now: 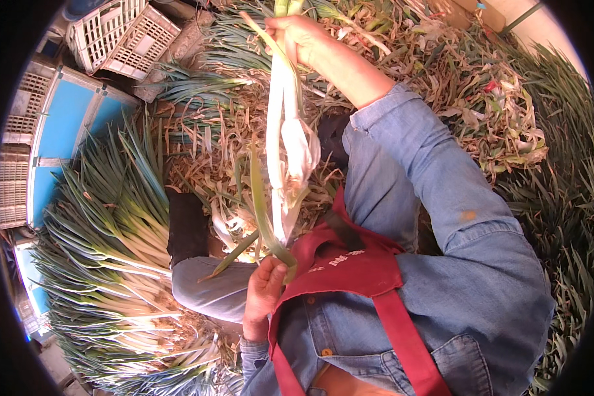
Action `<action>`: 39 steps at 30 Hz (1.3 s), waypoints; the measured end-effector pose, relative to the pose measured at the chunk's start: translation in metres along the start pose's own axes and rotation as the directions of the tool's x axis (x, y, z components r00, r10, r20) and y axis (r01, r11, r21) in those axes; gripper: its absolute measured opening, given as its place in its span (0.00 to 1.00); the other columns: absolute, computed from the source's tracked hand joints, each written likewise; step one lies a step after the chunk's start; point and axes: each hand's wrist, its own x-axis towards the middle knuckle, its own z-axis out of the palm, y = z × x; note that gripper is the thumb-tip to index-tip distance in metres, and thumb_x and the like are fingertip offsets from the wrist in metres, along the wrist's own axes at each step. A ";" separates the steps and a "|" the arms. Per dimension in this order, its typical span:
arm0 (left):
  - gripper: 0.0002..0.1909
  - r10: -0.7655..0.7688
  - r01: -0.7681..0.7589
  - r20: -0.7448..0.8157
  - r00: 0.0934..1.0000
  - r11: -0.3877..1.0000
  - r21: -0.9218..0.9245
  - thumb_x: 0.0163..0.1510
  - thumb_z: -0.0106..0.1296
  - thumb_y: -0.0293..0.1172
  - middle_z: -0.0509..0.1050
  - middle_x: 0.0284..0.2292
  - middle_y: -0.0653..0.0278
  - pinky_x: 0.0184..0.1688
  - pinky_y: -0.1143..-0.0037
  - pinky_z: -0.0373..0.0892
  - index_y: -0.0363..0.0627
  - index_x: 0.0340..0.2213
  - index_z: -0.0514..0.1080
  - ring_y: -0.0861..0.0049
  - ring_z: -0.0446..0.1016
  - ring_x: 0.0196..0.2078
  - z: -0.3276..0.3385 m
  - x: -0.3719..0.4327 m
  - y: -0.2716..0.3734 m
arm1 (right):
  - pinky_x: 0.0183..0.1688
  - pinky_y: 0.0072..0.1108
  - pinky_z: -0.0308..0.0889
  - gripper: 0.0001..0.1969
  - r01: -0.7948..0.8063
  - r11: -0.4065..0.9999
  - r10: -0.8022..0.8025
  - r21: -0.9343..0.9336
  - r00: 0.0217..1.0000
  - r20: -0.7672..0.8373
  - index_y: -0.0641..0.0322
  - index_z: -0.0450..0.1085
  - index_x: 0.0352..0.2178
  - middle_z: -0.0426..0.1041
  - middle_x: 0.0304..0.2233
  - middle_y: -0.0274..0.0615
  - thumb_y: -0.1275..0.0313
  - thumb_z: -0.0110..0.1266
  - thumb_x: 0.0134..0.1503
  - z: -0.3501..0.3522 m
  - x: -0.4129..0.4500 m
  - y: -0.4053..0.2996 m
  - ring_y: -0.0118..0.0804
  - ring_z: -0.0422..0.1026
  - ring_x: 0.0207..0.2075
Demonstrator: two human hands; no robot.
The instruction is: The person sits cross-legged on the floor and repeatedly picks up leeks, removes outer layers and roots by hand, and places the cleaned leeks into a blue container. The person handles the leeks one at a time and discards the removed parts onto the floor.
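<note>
My right hand [297,37], stretched out at the top, grips a couple of long green onions [275,123] near their green ends. Their white shafts hang down towards my lap. Loose, papery outer skin [304,153] bulges around the lower part of one shaft. My left hand [266,289], close to my body, pinches a peeled green onion leaf [261,213] between thumb and fingers. That leaf rises alongside the white shafts; whether it is still joined to them cannot be told.
Many green onions [138,237] lie in a thick row at left. Dry peelings [475,114] cover the ground ahead. More green leaves [569,198] line the right side. White plastic crates [141,42] and blue panels [64,116] stand at left. My red apron [351,267] covers my lap.
</note>
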 end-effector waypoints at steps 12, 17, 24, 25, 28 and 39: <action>0.63 0.568 -0.553 -0.062 0.821 0.818 0.158 0.43 0.67 0.40 0.40 0.64 0.50 0.62 0.58 0.54 0.48 0.64 0.30 0.59 0.47 0.65 0.019 0.161 0.077 | 0.25 0.29 0.68 0.06 0.272 0.938 -0.214 0.215 0.942 -0.260 0.65 0.65 0.30 0.66 0.22 0.40 0.75 0.54 0.55 -0.024 0.024 -0.030 0.34 0.65 0.20; 0.24 0.346 -0.166 0.180 0.921 0.766 -0.621 0.57 0.53 0.45 0.72 0.40 0.65 0.48 0.64 0.68 0.43 0.49 0.66 0.71 0.72 0.42 0.087 0.227 0.108 | 0.26 0.24 0.69 0.06 0.219 0.951 -0.166 0.219 0.957 -0.237 0.70 0.65 0.33 0.66 0.26 0.43 0.77 0.54 0.56 -0.015 0.001 -0.024 0.33 0.65 0.23; 0.16 0.066 -0.049 0.027 0.997 0.912 -0.407 0.64 0.41 0.42 0.61 0.16 0.73 0.20 0.82 0.55 0.45 0.26 0.66 0.85 0.57 0.17 0.089 0.158 0.109 | 0.23 0.25 0.67 0.06 0.215 0.972 -0.164 0.098 0.912 -0.375 0.71 0.64 0.33 0.65 0.23 0.43 0.77 0.52 0.57 -0.063 0.027 -0.049 0.32 0.65 0.20; 0.15 0.074 -0.060 0.021 0.997 0.921 -0.386 0.64 0.43 0.41 0.63 0.17 0.73 0.20 0.83 0.57 0.44 0.30 0.69 0.87 0.59 0.17 0.081 0.143 0.106 | 0.23 0.24 0.67 0.06 0.215 0.971 -0.158 0.100 0.901 -0.403 0.70 0.63 0.33 0.65 0.23 0.43 0.77 0.52 0.57 -0.073 0.029 -0.054 0.32 0.65 0.20; 0.14 0.083 -0.071 0.008 0.997 0.895 -0.441 0.63 0.45 0.41 0.66 0.18 0.73 0.18 0.83 0.57 0.44 0.32 0.71 0.89 0.60 0.18 0.058 0.093 0.085 | 0.22 0.24 0.67 0.06 0.224 0.968 -0.143 0.110 0.859 -0.491 0.70 0.63 0.33 0.65 0.22 0.43 0.78 0.52 0.57 -0.096 0.032 -0.058 0.32 0.65 0.20; 0.06 0.083 -0.211 -0.368 0.926 0.922 -0.324 0.58 0.49 0.31 0.72 0.25 0.68 0.27 0.84 0.64 0.43 0.31 0.72 0.79 0.69 0.23 0.000 -0.022 0.037 | 0.20 0.23 0.66 0.05 0.192 0.975 -0.213 -0.111 0.949 -0.233 0.65 0.66 0.29 0.64 0.18 0.38 0.75 0.54 0.56 -0.131 0.048 -0.066 0.34 0.66 0.19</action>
